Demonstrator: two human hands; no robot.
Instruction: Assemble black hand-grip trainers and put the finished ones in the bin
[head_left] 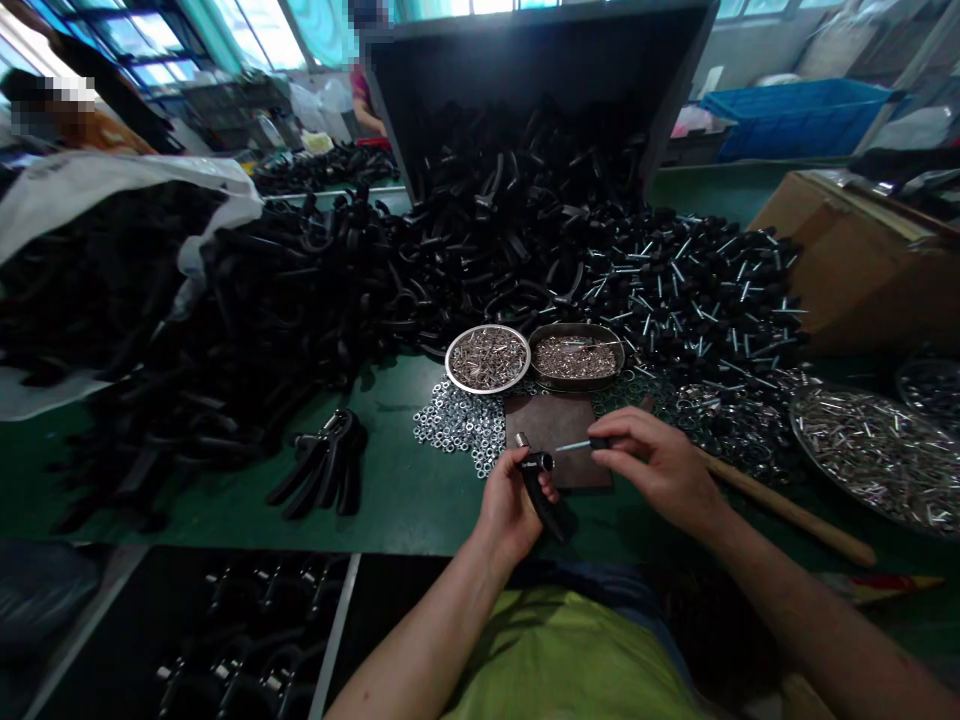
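Note:
My left hand (504, 510) is closed around a black curved handle (541, 490), held upright with a shiny metal piece at its top. Between the thumb and fingers of my right hand (664, 470) is a black-knobbed screw (576, 445). Its bare metal shaft points left at the top of the handle, and a small gap seems to separate them. Under both hands lies a flat brown plate (555, 415). Beside it are loose nuts (461, 420), a round dish of metal pins (487, 360) and an oval tin of small metal parts (576, 358).
Black handles (322, 465) lie grouped at left, before a large black heap (360, 280). A dark bin (540, 60) spills more parts. Right are knobbed screws (690, 280), a wooden-handled tool (795, 510), a pin tray (877, 450) and a cardboard box (847, 260). Other people sit behind.

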